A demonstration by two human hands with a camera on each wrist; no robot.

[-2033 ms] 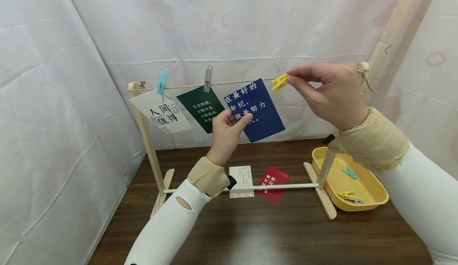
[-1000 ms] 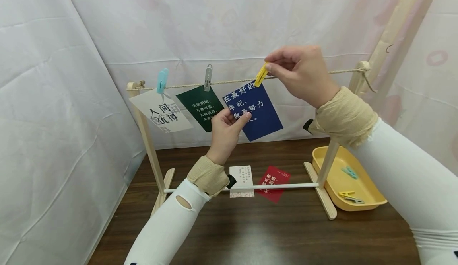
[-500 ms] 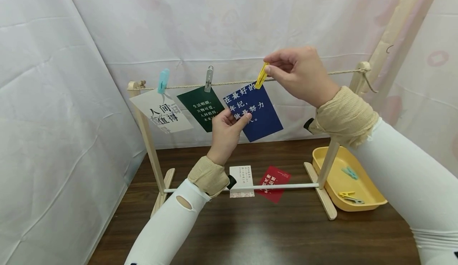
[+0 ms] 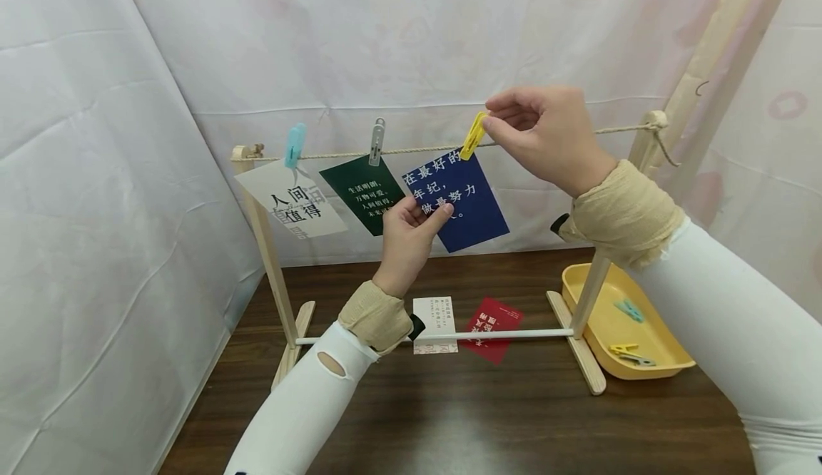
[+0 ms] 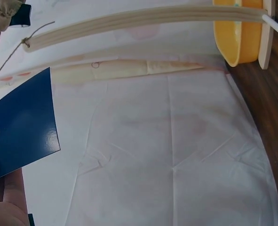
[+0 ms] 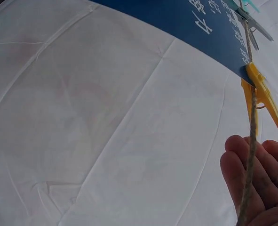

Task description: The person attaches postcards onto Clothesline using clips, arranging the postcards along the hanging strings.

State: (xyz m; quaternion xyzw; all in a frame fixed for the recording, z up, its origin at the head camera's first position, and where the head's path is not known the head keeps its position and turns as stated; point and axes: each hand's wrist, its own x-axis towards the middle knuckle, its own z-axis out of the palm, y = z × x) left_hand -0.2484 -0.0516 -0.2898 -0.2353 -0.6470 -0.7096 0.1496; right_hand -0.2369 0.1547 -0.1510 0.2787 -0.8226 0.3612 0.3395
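My left hand point(image 4: 406, 243) pinches a blue card point(image 4: 480, 211) with white writing, thumb in front, just below the rope point(image 4: 411, 150). A yellow clothespin point(image 4: 472, 137) clamps the card's upper right corner to the rope. Close by its upper end is my right hand point(image 4: 549, 136). In the right wrist view the fingers point(image 6: 237, 162) stand apart from the clothespin's spread legs. Left of the blue card, a green card point(image 4: 362, 190) hangs from a grey clothespin point(image 4: 377, 141), and a white card point(image 4: 289, 197) from a light blue one point(image 4: 295, 145).
A wooden frame point(image 4: 272, 268) carries the rope, with a white rod point(image 4: 507, 334) low across it. On the table point(image 4: 398, 418) lie another white card point(image 4: 433, 314) and a red card point(image 4: 494, 346). A yellow basin point(image 4: 661, 346) at right holds several clothespins.
My right hand brought the yellow clothespin left to the blue card's corner, then drew slightly back right from it. The clothespin stays on card and rope. My left hand has kept its place.
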